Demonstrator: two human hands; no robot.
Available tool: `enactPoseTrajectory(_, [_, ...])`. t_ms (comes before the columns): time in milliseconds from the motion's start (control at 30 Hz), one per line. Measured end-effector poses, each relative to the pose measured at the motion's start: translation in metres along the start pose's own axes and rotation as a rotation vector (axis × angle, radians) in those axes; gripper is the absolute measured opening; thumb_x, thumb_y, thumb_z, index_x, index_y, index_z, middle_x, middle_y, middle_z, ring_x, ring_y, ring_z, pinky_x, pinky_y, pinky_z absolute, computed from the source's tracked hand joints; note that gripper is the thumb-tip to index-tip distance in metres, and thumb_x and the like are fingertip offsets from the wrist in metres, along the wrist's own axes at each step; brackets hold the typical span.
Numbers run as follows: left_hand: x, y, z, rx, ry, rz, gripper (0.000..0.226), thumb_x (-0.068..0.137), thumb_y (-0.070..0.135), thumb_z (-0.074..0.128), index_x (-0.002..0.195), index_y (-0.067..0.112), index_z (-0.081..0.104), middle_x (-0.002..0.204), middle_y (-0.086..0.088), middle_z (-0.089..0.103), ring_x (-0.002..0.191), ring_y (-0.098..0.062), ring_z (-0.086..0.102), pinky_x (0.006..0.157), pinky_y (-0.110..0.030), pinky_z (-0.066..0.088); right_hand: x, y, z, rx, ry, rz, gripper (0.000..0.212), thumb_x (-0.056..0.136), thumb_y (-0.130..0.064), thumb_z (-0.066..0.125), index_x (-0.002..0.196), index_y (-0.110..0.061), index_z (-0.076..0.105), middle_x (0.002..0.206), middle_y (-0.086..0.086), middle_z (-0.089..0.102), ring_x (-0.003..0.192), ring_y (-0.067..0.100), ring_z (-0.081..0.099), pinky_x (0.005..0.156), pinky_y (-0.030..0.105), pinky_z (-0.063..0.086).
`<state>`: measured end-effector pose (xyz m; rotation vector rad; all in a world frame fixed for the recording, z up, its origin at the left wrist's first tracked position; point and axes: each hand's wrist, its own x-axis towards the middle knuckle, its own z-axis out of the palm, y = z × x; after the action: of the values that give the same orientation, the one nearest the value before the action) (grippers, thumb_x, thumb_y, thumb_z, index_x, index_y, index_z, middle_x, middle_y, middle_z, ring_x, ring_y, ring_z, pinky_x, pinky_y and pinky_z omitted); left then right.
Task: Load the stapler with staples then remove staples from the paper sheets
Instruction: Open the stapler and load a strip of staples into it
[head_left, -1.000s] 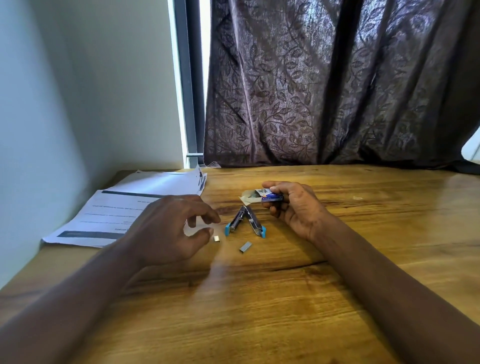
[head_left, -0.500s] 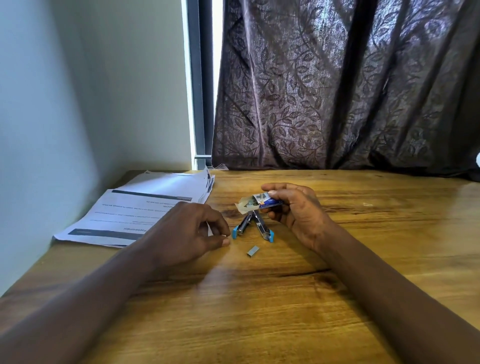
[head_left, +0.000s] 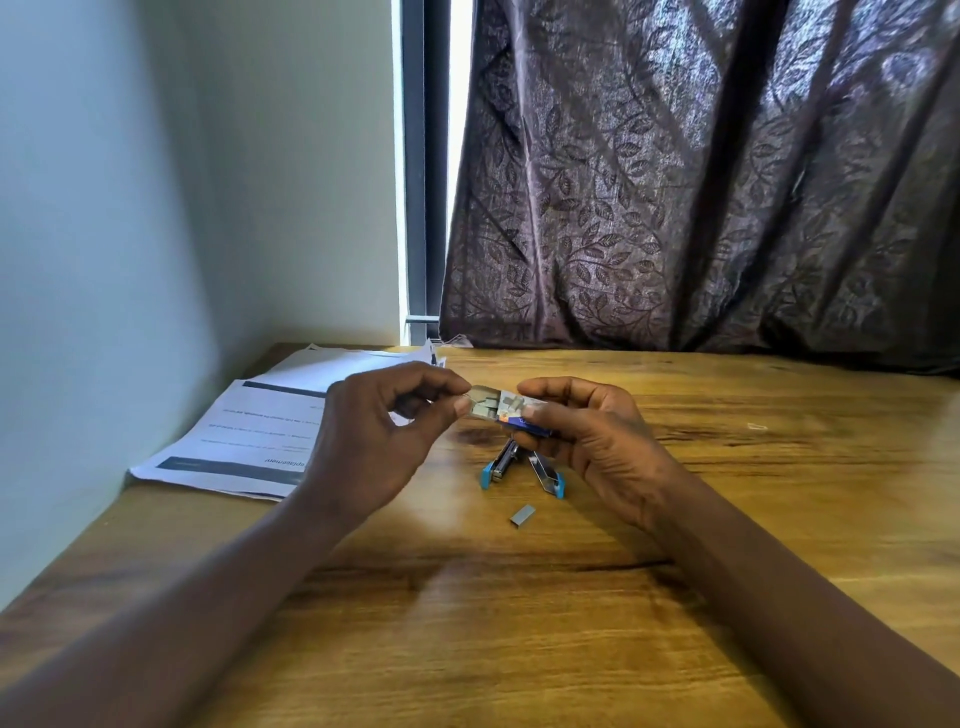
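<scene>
Stretching under both arms, the wooden table (head_left: 779, 519) carries paper sheets (head_left: 260, 431) beyond the left hand (head_left: 374, 441). Just below the fingertips lies the stapler (head_left: 519, 465), splayed open. Left thumb and forefinger pinch the staple box (head_left: 506, 408) at its open end, while the right hand (head_left: 597, 441) curls round the other. A loose staple strip (head_left: 522, 515) lies below the stapler.

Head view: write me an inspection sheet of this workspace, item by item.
Surface: wooden table, grain visible.
Job's things: staple box held above the table, tray slid out with staples showing; stapler lying opened on the table beneath; loose staple strip near it; paper sheets stacked at the left edge.
Clutter: small pale scrap on the right, too small to identify.
Hands: left hand pinches the tray's end; right hand grips the box's sleeve.
Cables: nothing seen.
Surroundings: patterned curtain behind, window frame, pale wall on the left.
</scene>
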<state>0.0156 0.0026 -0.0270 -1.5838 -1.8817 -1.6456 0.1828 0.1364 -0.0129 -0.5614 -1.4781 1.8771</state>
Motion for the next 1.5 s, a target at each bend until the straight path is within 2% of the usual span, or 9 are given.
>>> enactPoseTrajectory(133, [-0.0013, 0.003, 0.0012, 0.049, 0.019, 0.009, 0.01, 0.084, 0.028, 0.082, 0.094, 0.03, 0.081, 0.086, 0.024, 0.075, 0.077, -0.004, 0.069, 0.071, -0.012, 0.052, -0.0023, 0.0003, 0.0019, 0.027, -0.018, 0.014, 0.023, 0.086, 0.011, 0.067, 0.109, 0.008, 0.067, 0.103, 0.024, 0.075, 0.082, 0.024, 0.076, 0.067, 0.027, 0.063])
enactPoseTrajectory(433, [0.0001, 0.0014, 0.0, 0.092, 0.011, 0.031, 0.01, 0.086, 0.03, 0.08, 0.096, 0.032, 0.08, 0.083, 0.019, 0.074, 0.074, -0.01, 0.065, 0.072, -0.035, 0.057, -0.0085, -0.0004, 0.0093, 0.049, -0.087, 0.038, 0.022, 0.086, 0.011, 0.066, 0.108, 0.01, 0.067, 0.1, 0.022, 0.076, 0.084, 0.026, 0.077, 0.066, 0.025, 0.063])
enactPoseTrajectory(700, [0.0019, -0.001, 0.0001, 0.089, -0.015, 0.028, 0.006, 0.084, 0.037, 0.08, 0.088, 0.04, 0.078, 0.073, 0.01, 0.065, 0.065, -0.02, 0.053, 0.06, -0.041, 0.049, -0.0089, -0.0003, 0.0086, 0.051, -0.102, 0.054, 0.024, 0.085, 0.008, 0.067, 0.109, 0.009, 0.067, 0.107, 0.025, 0.074, 0.091, 0.029, 0.076, 0.071, 0.029, 0.064])
enactPoseTrajectory(900, [0.0015, -0.0034, 0.0027, -0.027, -0.055, -0.102, 0.004, 0.081, 0.035, 0.084, 0.084, 0.035, 0.081, 0.069, 0.009, 0.069, 0.055, -0.009, 0.046, 0.056, -0.026, 0.04, -0.0081, 0.0009, 0.008, 0.022, -0.12, 0.06, 0.022, 0.087, 0.007, 0.067, 0.109, 0.01, 0.067, 0.112, 0.029, 0.072, 0.095, 0.033, 0.074, 0.075, 0.031, 0.064])
enactPoseTrajectory(1067, [0.0029, 0.0002, 0.0049, -0.205, -0.092, -0.268, 0.006, 0.079, 0.027, 0.085, 0.084, 0.025, 0.083, 0.078, -0.001, 0.076, 0.068, -0.015, 0.06, 0.068, -0.036, 0.053, -0.0098, -0.001, 0.0063, 0.049, -0.151, 0.08, 0.024, 0.088, 0.009, 0.064, 0.112, 0.014, 0.065, 0.115, 0.032, 0.069, 0.092, 0.031, 0.074, 0.071, 0.028, 0.064])
enactPoseTrajectory(1200, [0.005, 0.002, 0.0033, -0.425, -0.203, -0.534, 0.022, 0.07, 0.021, 0.087, 0.088, 0.013, 0.079, 0.076, -0.004, 0.074, 0.065, -0.004, 0.061, 0.06, -0.022, 0.049, -0.0084, -0.0001, 0.0057, 0.036, -0.16, 0.096, 0.028, 0.089, 0.01, 0.063, 0.116, 0.015, 0.063, 0.116, 0.033, 0.069, 0.088, 0.03, 0.075, 0.069, 0.027, 0.063])
enactPoseTrajectory(1267, [0.0056, 0.0021, 0.0028, -0.459, -0.229, -0.639, 0.032, 0.069, 0.025, 0.088, 0.097, 0.013, 0.077, 0.073, 0.004, 0.071, 0.064, -0.005, 0.056, 0.061, -0.025, 0.045, -0.008, -0.0002, 0.0059, 0.037, -0.161, 0.102, 0.028, 0.089, 0.012, 0.061, 0.116, 0.015, 0.063, 0.114, 0.034, 0.068, 0.085, 0.03, 0.076, 0.069, 0.028, 0.063])
enactPoseTrajectory(1367, [0.0065, 0.0023, -0.0001, -0.51, -0.275, -0.71, 0.044, 0.065, 0.033, 0.087, 0.105, 0.02, 0.077, 0.09, 0.001, 0.076, 0.076, -0.011, 0.06, 0.064, -0.028, 0.049, -0.0078, -0.0014, 0.0057, 0.033, -0.162, 0.105, 0.026, 0.088, 0.012, 0.061, 0.114, 0.015, 0.064, 0.109, 0.032, 0.071, 0.08, 0.029, 0.075, 0.069, 0.027, 0.064])
enactPoseTrajectory(1500, [0.0072, 0.0058, -0.0011, -0.612, -0.395, -0.75, 0.023, 0.081, 0.012, 0.078, 0.104, 0.017, 0.078, 0.093, -0.01, 0.075, 0.064, -0.012, 0.06, 0.055, -0.025, 0.048, -0.0082, -0.0012, 0.0063, -0.009, -0.164, 0.106, 0.025, 0.088, 0.011, 0.061, 0.113, 0.013, 0.065, 0.103, 0.029, 0.073, 0.077, 0.028, 0.073, 0.065, 0.026, 0.061])
